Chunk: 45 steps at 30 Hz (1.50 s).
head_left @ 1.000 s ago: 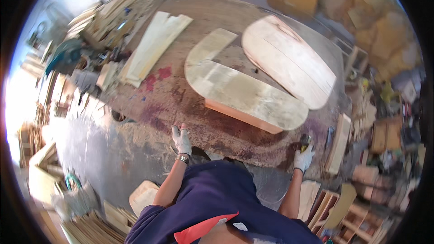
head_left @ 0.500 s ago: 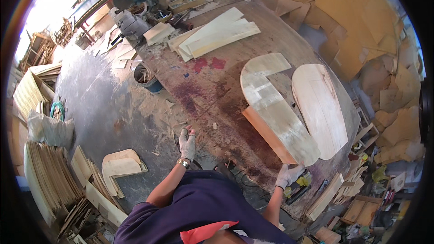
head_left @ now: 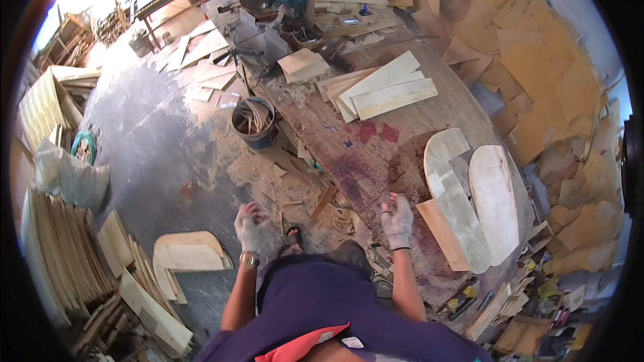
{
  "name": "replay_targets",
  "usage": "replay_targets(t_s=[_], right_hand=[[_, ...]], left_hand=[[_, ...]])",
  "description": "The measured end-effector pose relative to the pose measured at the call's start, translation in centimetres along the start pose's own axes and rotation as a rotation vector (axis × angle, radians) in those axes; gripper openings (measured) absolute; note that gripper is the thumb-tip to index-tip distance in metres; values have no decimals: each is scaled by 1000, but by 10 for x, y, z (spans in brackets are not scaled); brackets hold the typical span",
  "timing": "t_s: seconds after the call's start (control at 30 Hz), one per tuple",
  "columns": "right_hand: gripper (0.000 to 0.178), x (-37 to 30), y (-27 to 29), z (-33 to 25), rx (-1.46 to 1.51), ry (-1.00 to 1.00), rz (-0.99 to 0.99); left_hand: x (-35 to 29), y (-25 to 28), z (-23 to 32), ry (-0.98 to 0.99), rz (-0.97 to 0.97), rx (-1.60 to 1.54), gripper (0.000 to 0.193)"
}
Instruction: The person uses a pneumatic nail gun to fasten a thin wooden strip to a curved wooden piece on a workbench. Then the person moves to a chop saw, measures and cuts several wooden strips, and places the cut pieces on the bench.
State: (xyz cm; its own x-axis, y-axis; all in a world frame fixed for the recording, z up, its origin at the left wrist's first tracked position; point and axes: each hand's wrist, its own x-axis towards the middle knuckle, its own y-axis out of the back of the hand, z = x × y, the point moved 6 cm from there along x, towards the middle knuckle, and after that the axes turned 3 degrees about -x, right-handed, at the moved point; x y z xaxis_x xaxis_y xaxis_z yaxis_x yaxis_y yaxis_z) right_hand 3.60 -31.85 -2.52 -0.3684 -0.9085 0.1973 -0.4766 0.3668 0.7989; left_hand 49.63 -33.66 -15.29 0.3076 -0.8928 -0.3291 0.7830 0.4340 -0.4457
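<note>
On the left, the white-gloved left hand (head_left: pixel 250 228) is held up in front of the floor, its fingers bent but not closed. Next, the gloved right hand (head_left: pixel 397 222) is held by the tabletop (head_left: pixel 406 171), its fingers loosely open; nothing is seen held in either. To its right, nearer to it, the hook-shaped board (head_left: pixel 453 204) is laid, its long side pointed away, tipped left. Beside that, a pale rounded board (head_left: pixel 495 204) is seen.

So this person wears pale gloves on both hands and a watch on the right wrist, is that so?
Not quite: the head view shows the watch on the left wrist. The left hand and right hand both wear pale gloves.
</note>
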Motion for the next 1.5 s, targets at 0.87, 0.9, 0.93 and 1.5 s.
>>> replay_targets(t_s=[0.87, 0.9, 0.93, 1.5], right_hand=[[66, 359, -357, -174, 805, -940, -76], [68, 375, -358, -175, 683, -918, -15], [70, 387, -355, -174, 564, -895, 61], [90, 348, -221, -30, -206, -1119, 84]], left_hand=[[248, 89, 162, -39, 412, 202, 35], [261, 89, 169, -13, 425, 217, 35], [275, 88, 179, -14, 408, 273, 36], [526, -15, 264, -67, 96, 485, 34]])
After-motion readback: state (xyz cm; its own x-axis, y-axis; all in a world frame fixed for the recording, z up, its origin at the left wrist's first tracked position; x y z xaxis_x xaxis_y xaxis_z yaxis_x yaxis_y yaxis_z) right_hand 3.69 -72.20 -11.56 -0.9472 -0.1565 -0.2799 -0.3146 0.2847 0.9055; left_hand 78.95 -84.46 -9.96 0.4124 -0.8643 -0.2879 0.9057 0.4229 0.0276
